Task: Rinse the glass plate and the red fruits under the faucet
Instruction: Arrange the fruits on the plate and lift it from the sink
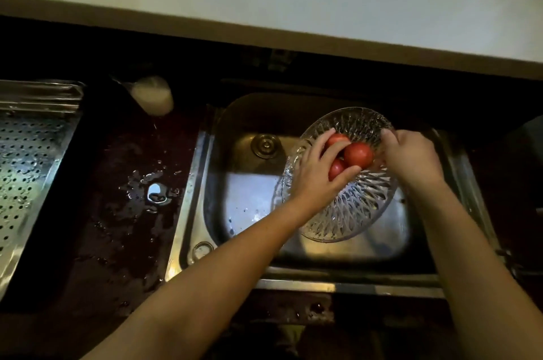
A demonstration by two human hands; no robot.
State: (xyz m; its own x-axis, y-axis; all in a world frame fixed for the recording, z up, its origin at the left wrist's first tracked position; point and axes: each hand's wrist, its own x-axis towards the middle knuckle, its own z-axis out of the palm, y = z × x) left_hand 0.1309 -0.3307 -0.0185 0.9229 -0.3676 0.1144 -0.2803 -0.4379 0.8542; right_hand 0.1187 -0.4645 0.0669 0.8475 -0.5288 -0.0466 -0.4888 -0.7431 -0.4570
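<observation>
Glass plate point(352, 207) over sink point(249, 207): right hand point(411, 160) pinches its rim; left hand point(318, 174) curls round red fruits point(358, 155) on it.

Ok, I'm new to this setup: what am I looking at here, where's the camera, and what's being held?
No machine here: these are a person's two bare hands, seen in one picture from a camera worn on the head, looking down. The left hand curls around three red fruits lying on a cut-glass plate. The right hand holds the plate's right rim, with the plate above a steel sink. A drain plug sits in the sink's floor. To the left are a wet dark counter and a perforated steel tray. No faucet or running water shows.
</observation>
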